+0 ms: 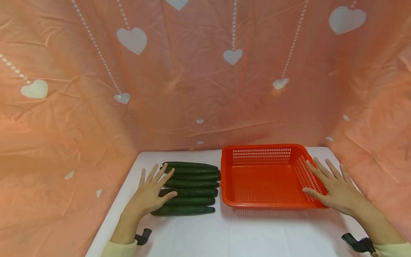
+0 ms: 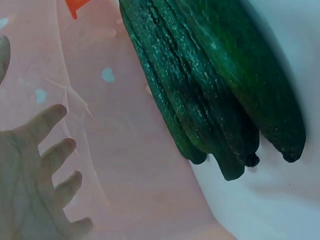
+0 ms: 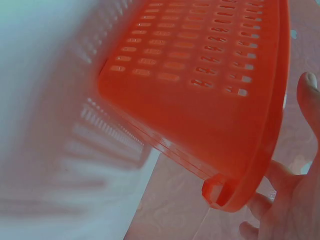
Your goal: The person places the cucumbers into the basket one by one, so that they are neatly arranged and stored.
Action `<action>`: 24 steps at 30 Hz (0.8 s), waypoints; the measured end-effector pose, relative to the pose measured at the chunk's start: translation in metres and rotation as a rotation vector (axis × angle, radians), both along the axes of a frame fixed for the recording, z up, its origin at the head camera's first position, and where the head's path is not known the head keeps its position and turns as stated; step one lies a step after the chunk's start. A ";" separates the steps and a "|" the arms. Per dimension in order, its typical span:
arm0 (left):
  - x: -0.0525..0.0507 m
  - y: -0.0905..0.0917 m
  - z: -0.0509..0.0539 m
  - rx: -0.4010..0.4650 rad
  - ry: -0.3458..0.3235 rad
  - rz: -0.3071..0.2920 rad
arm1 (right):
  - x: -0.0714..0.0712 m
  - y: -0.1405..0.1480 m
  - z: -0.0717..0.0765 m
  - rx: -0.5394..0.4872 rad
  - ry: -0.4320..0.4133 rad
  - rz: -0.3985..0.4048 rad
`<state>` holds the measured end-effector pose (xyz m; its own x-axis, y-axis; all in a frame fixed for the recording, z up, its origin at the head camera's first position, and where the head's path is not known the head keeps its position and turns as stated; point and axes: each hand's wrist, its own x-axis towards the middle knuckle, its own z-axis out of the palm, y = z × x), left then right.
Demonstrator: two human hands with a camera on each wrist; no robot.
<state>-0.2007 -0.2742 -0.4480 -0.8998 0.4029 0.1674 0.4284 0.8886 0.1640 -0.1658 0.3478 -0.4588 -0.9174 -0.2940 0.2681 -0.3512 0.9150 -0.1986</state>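
Close beside splayed left grip [image 1: 148,193], cucumbers [image 1: 196,193], close beside splayed right grip [image 1: 337,191], basket [image 1: 261,176].

Cucumbers [image 1: 192,193] lie on the table [image 1: 199,235], left of the basket [image 1: 261,176].

A white surface [image 1: 205,235] carries dark green cucumbers [image 1: 192,193], lying side by side on the left, and a red basket [image 1: 261,175] just beside them, to the right.
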 end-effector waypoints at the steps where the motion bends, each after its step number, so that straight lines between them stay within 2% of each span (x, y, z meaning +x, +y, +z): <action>1: 0.000 0.001 0.000 0.002 0.000 -0.005 | 0.000 0.000 0.000 0.002 0.000 -0.004; 5: 0.000 0.000 -0.003 0.019 -0.010 -0.025 | 0.000 0.002 -0.002 -0.006 -0.011 -0.004; 14: 0.013 -0.009 -0.018 0.073 -0.050 -0.064 | 0.003 0.004 -0.008 -0.003 0.013 0.016; 18: 0.020 -0.014 -0.027 0.066 -0.061 -0.060 | 0.003 0.005 -0.010 -0.014 0.025 0.033; 24: 0.030 -0.018 -0.037 0.111 -0.089 -0.030 | 0.006 0.009 -0.014 -0.024 0.015 0.044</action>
<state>-0.1708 -0.2923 -0.4852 -0.9008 0.4135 0.1325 0.4340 0.8497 0.2995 -0.1600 0.3564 -0.4727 -0.8996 -0.3271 0.2894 -0.3941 0.8935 -0.2151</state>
